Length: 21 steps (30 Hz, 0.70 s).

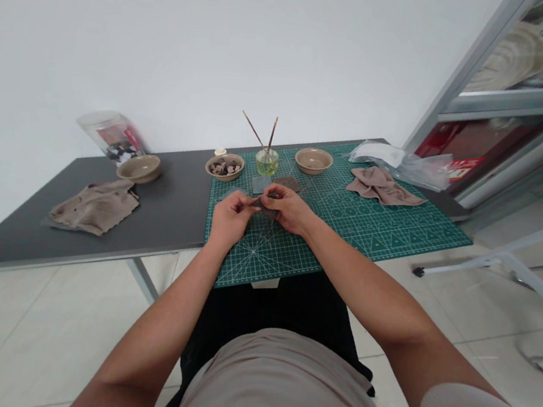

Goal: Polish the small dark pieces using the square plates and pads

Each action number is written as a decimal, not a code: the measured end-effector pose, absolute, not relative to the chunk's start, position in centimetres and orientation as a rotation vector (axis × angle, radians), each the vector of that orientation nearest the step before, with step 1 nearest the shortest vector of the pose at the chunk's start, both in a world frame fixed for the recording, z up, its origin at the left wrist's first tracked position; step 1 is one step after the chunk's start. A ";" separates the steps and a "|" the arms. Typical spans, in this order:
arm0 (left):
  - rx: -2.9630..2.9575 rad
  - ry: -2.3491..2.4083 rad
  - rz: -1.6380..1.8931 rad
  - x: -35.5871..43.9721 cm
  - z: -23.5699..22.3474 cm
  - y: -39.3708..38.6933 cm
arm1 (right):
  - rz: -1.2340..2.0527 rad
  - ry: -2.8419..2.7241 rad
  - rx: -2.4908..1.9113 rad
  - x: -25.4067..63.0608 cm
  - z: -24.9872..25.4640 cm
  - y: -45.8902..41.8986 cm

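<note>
Both my hands meet over the green cutting mat [350,221]. My left hand [232,217] is closed in a pinch on a small dark piece [257,201]. My right hand [288,207] is closed too, its fingertips gripping a small dark flat piece [267,211] right beside the left fingertips. Just beyond my hands lie a grey square sheet [261,184] and a brown square sheet [288,183]. A tan bowl with several small dark and light bits [225,166] stands behind them.
A glass jar of clear liquid with two sticks [267,160], an empty tan bowl [313,160], a crumpled beige cloth [382,185] and plastic bags [403,161] sit at the back right. On the grey table [168,216] at left: another bowl [140,167], a cloth [96,206], a tipped clear container [112,134].
</note>
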<state>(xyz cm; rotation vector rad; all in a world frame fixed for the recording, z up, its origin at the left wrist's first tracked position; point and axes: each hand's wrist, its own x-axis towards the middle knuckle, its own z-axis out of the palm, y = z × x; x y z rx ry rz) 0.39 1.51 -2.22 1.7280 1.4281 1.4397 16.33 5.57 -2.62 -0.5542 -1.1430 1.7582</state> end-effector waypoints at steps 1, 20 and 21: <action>1.733 1.439 1.438 0.4 -2.2 1.5 | 1.755 -1.157 -0.548 16.3 -2.6 5.5; 1.594 1.099 1.551 0.6 -2.4 2.2 | 1.739 -0.995 -0.561 16.5 -2.8 6.0; 1.581 1.104 1.547 0.6 -2.5 2.2 | 1.734 -0.979 -0.563 16.5 -2.8 6.0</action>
